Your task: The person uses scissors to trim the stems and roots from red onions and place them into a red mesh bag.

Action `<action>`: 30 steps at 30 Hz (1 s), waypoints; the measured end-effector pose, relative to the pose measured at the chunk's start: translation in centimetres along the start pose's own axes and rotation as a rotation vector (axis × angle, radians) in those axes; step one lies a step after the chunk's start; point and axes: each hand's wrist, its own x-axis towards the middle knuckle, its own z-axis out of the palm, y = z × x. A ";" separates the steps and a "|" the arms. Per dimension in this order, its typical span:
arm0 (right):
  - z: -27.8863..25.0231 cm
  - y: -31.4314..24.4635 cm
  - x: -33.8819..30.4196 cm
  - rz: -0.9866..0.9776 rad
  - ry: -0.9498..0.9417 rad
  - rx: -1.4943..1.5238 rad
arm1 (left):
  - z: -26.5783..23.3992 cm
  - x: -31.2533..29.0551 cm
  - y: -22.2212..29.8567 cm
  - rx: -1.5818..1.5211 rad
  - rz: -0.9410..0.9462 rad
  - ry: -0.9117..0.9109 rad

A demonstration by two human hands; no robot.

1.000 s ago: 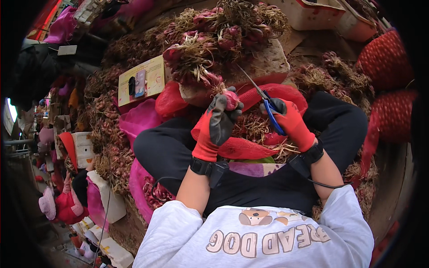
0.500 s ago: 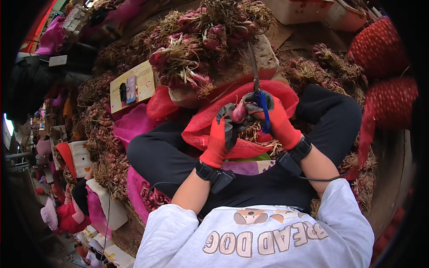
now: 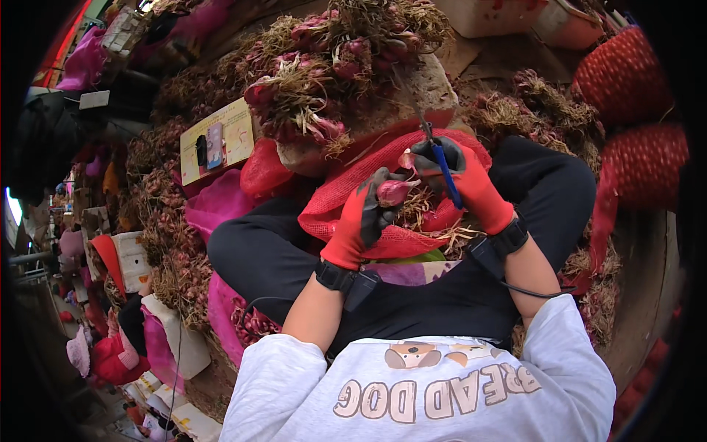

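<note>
In my gloved left hand (image 3: 368,210) a plump purple-pink shallot (image 3: 394,193) is gripped between thumb and fingers, its pale neck pointing right. My gloved right hand (image 3: 453,173) is closed around the blue-handled scissors (image 3: 445,173), whose blades point away from me. At its fingertips sits a small pinkish-white piece (image 3: 406,159), perhaps another bulb or some skin. Both hands are over an open red mesh bag (image 3: 335,214) in my lap, with dry stalks and roots (image 3: 420,210) inside. Beyond them, bunched shallots (image 3: 353,59) are heaped on a pale block (image 3: 427,92).
A yellowish box lid (image 3: 236,132) carries a phone (image 3: 214,146) to the left. Red mesh sacks (image 3: 626,81) stand at the right. More dried shallots (image 3: 166,243) lie along the left, and other people (image 3: 110,346) sit farther off. Pale tubs (image 3: 490,15) are at the back.
My hands have moved apart slightly, the right one going right with the scissors. The shallot has turned from upright to sideways in my left hand. A small pinkish-white piece now shows at my right fingertips.
</note>
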 end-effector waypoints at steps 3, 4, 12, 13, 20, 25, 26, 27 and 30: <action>1.0 -0.3 -0.3 -0.193 -0.084 -0.391 | -1.1 -0.1 0.4 -0.097 0.120 0.036; 1.1 -1.7 -1.1 -0.130 -0.128 -0.449 | -1.7 0.1 0.6 -0.132 0.162 0.048; 1.0 -2.0 -2.0 -0.100 -0.204 -0.623 | -3.3 -0.6 3.3 -0.233 0.225 0.140; 1.0 -2.2 -2.1 -0.085 -0.210 -0.621 | -3.3 -0.7 3.3 -0.230 0.226 0.144; 0.2 -2.5 -2.2 -0.020 -0.217 -0.616 | -3.5 -0.3 3.1 -0.184 0.243 0.240; -0.2 -2.9 -2.2 -0.030 -0.232 -0.648 | -3.9 -0.4 3.3 -0.221 0.212 0.192; -0.2 -2.9 -2.2 -0.033 -0.230 -0.652 | -3.6 -0.4 3.4 -0.196 0.212 0.218; -0.2 -3.0 -2.2 -0.035 -0.228 -0.656 | -3.2 -0.3 3.4 -0.171 0.212 0.245; -0.4 -2.8 -2.1 -0.040 -0.224 -0.667 | -2.4 -0.4 3.5 -0.093 0.230 0.291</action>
